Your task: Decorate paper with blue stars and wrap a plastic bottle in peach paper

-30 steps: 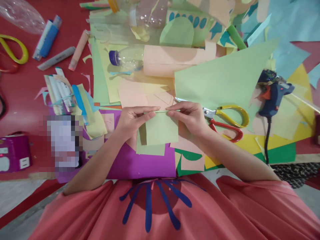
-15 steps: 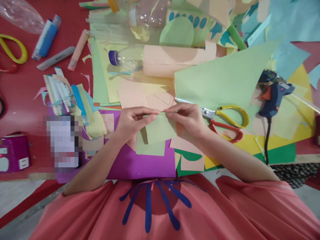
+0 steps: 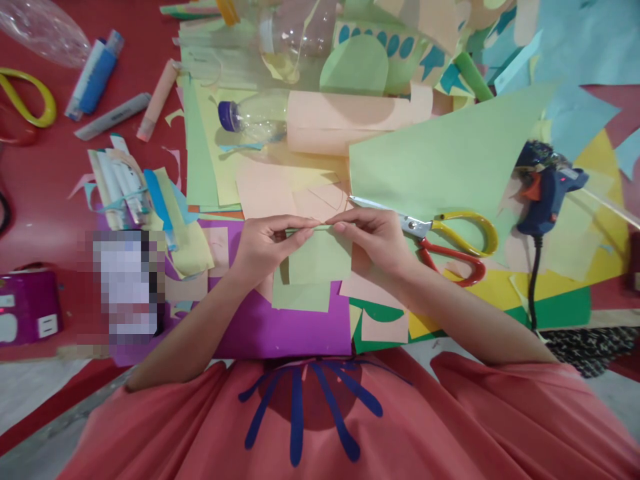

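Observation:
A light green paper piece point(image 3: 320, 259) hangs between my two hands, its top edge narrowly folded or rolled. My left hand point(image 3: 265, 247) pinches that edge at its left part, and my right hand point(image 3: 375, 237) pinches it just to the right, the fingertips almost touching. Beneath it lies another light green piece point(image 3: 305, 298), partly covered, on a purple sheet point(image 3: 280, 333). Scissors point(image 3: 417, 227) with one yellow and one red handle lie right beside my right hand, blades pointing left. Pale pink paper point(image 3: 265, 190) lies just beyond my hands.
A clear bottle with a purple cap point(image 3: 229, 116), wrapped in pink paper point(image 3: 345, 120), lies farther back. At the right is a blue glue gun point(image 3: 543, 200) with a black cord. Markers point(image 3: 117, 180), a phone point(image 3: 129, 283) and a purple box point(image 3: 30, 307) are at the left.
The held green paper has shifted slightly left and up at its lower edge. A narrow fold or roll shows more clearly along its top edge; both hands keep their pinch.

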Tool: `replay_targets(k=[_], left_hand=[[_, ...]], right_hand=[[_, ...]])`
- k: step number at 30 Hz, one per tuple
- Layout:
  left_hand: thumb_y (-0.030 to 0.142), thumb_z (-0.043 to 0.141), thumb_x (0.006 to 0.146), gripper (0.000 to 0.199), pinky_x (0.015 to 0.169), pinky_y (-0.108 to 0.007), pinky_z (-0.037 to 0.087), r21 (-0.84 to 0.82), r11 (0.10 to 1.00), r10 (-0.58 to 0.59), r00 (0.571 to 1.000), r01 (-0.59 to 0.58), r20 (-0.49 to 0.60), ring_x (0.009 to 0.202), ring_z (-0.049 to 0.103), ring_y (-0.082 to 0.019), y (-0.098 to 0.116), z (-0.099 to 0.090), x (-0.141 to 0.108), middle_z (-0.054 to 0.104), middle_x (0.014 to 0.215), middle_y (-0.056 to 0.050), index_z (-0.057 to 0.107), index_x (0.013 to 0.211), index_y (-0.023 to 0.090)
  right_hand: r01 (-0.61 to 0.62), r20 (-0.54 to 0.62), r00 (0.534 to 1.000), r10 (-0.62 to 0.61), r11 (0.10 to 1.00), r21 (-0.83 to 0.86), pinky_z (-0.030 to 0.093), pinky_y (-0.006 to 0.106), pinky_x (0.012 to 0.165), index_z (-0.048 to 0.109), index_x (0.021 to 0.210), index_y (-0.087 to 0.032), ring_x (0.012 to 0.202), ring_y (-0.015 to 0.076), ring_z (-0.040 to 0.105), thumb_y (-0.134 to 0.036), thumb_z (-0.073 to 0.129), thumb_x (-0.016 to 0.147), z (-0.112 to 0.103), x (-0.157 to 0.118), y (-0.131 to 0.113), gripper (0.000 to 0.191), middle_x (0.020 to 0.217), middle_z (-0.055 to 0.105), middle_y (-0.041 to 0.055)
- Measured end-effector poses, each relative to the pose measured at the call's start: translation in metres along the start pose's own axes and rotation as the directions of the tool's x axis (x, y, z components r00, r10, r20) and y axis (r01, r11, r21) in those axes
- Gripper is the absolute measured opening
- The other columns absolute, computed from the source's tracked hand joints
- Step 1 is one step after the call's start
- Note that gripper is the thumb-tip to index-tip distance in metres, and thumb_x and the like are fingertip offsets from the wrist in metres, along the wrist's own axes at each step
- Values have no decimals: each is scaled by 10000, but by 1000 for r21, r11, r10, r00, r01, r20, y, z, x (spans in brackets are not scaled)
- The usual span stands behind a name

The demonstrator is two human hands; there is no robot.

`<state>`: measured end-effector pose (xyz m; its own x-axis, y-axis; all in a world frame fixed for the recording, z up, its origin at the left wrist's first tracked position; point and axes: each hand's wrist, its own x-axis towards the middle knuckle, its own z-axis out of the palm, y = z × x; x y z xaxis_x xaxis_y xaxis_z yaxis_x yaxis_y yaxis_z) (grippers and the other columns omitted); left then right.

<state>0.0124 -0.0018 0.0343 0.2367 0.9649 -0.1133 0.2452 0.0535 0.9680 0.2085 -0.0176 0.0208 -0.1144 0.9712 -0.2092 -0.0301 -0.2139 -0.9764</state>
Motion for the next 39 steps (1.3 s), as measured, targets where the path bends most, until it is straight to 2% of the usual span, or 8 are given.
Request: replay_targets(k=[4, 9, 14, 19, 24, 28, 35, 39], left_hand=[[280, 745, 751, 128, 620, -196, 546, -27, 1000, 7, 1000, -7, 16, 783, 739, -151, -1, 0, 1, 804, 867, -38, 808, 843, 217], [389, 727, 794, 229, 669, -220, 564, -10, 1000, -22, 999, 23, 44, 818, 736, -170, -2, -1, 1, 799, 906, -56, 800, 898, 198], [345, 732, 779, 172, 637, -210, 559, -24, 1000, -6, 1000, 6, 16, 771, 730, -154, -1, 1, 2, 798, 877, -44, 801, 858, 209], [370, 761, 759, 197, 708, -232, 600, -14, 1000, -5, 1000, 4, -20, 826, 744, -169, -2, 2, 1, 791, 905, -53, 782, 854, 199], [426, 781, 758, 312, 664, -203, 587, -38, 999, -9, 1000, 8, -25, 852, 753, -170, -3, 3, -2, 777, 895, -52, 724, 962, 197], [465, 797, 749, 398, 667, -189, 578, -82, 997, -4, 1000, 3, -10, 865, 760, -169, -3, 4, -4, 767, 859, -38, 664, 1017, 204], [453, 736, 799, 313, 638, -200, 559, -49, 998, -36, 999, 38, 35, 815, 750, -167, -1, 2, -2, 771, 873, -51, 706, 975, 196], [394, 731, 804, 227, 703, -211, 577, -57, 998, -26, 1000, 26, 11, 840, 748, -163, -1, 1, -1, 775, 958, -59, 727, 909, 193]], right_hand=[[-7, -13, 1000, 6, 1000, -9, 492, 288, 631, 805, 785, -237, 642, 124, 622, -296, 782, 729, -1, -1, 0, 85, 743, 762, 6], [34, -21, 999, -34, 999, -11, 528, 281, 676, 808, 770, -243, 705, 135, 676, -244, 769, 724, 1, 0, -3, 60, 789, 784, 9], [44, -13, 999, -45, 998, -41, 546, 296, 681, 811, 783, -247, 712, 148, 689, -246, 765, 725, 1, 0, -4, 74, 807, 790, 16], [52, 10, 999, -51, 997, -54, 543, 307, 708, 802, 775, -240, 723, 147, 680, -223, 756, 741, 0, -1, -3, 60, 813, 779, 19], [71, -8, 997, -72, 994, -86, 481, 259, 614, 797, 932, -242, 708, 128, 643, -298, 798, 721, -1, 0, 0, 218, 851, 773, 19], [89, 15, 996, -88, 986, -138, 467, 266, 619, 807, 812, -230, 684, 128, 637, -304, 746, 775, -1, 0, -1, 103, 818, 782, 24], [66, -10, 998, -69, 985, -160, 433, 275, 543, 816, 808, -228, 598, 127, 585, -329, 771, 738, -2, -1, -3, 132, 787, 782, 30], [89, 4, 996, -89, 988, -123, 466, 280, 586, 816, 804, -238, 652, 139, 635, -278, 768, 738, -1, -1, -3, 91, 798, 784, 28]])
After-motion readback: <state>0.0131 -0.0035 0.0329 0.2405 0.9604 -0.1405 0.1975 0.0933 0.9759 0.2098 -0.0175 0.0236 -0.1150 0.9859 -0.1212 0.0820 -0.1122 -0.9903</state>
